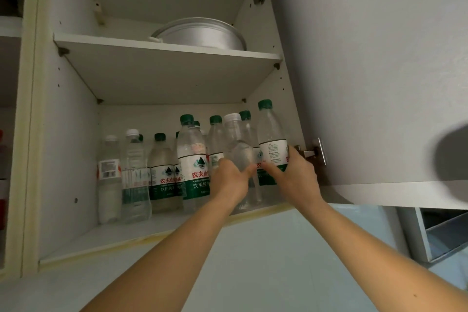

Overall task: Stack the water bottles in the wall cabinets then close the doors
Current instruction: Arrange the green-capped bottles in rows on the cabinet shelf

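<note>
Several clear water bottles stand upright on the bottom shelf [106, 235] of the open wall cabinet, most with green caps and green-and-white labels. My left hand [231, 178] grips a white-capped bottle [236, 142] at the shelf's right front. My right hand [295, 176] holds a green-capped bottle [272, 139] against the cabinet's right wall. A tall green-capped bottle [193, 159] stands just left of my left hand. The lower parts of the two held bottles are hidden behind my hands.
The cabinet door [379, 71] hangs open on the right, its hinge [310, 153] close to my right hand. A metal pot [202, 34] sits on the upper shelf. Another cabinet compartment [7, 83] lies at the left edge. A dark blurred shape [453, 159] covers the right edge.
</note>
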### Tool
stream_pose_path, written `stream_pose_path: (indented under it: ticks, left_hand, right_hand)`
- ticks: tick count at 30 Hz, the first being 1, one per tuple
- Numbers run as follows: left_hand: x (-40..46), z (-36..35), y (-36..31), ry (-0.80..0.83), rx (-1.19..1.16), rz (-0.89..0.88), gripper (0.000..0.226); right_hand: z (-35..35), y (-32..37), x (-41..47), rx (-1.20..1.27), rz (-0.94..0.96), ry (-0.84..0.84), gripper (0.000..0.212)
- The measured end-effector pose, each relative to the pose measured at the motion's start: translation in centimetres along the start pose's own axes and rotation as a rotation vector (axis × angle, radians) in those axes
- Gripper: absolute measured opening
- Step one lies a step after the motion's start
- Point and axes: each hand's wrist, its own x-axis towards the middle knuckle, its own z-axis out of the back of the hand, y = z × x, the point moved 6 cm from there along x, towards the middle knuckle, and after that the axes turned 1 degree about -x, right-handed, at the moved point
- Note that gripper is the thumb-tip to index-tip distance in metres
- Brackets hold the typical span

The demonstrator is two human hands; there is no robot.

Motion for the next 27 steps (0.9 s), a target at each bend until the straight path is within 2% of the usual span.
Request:
stream_pose_path:
  ticks: [4, 10, 15, 19, 24, 27]
  left_hand:
    - [0.8, -1.2, 0.2, -0.034, 0.032, 0.023, 0.058]
    - [1.1, -2.0, 0.3, -0.054, 0.027, 0.033, 0.065]
    - [0.7, -1.5, 0.5, -0.001, 0.073, -0.009, 0.066]
    - [-0.3, 0.6, 0.2, -0.012, 0.128, -0.139, 0.050]
    - [-2.2, 6.0, -0.5, 0.012, 0.136, -0.322, 0.055]
    - [-2.6, 10.2, -0.4, -0.025, 0.161, -0.433, 0.042]
  right_hand:
    - [-1.6, -0.8, -0.2, -0.040, -0.051, -0.010, 0.062]
    - [-2.6, -1.6, -0.5, -0.071, -0.070, -0.023, 0.063]
    - [-2.6, -1.7, -0.7, -0.102, -0.046, -0.007, 0.067]
    - [-2.4, -1.4, -1.1, -0.117, -0.027, 0.003, 0.067]
    - [-2.1, -0.8, -1.6, -0.087, -0.030, 0.038, 0.063]
    - [-2.0, 0.2, -2.1, -0.029, -0.008, 0.049, 0.058]
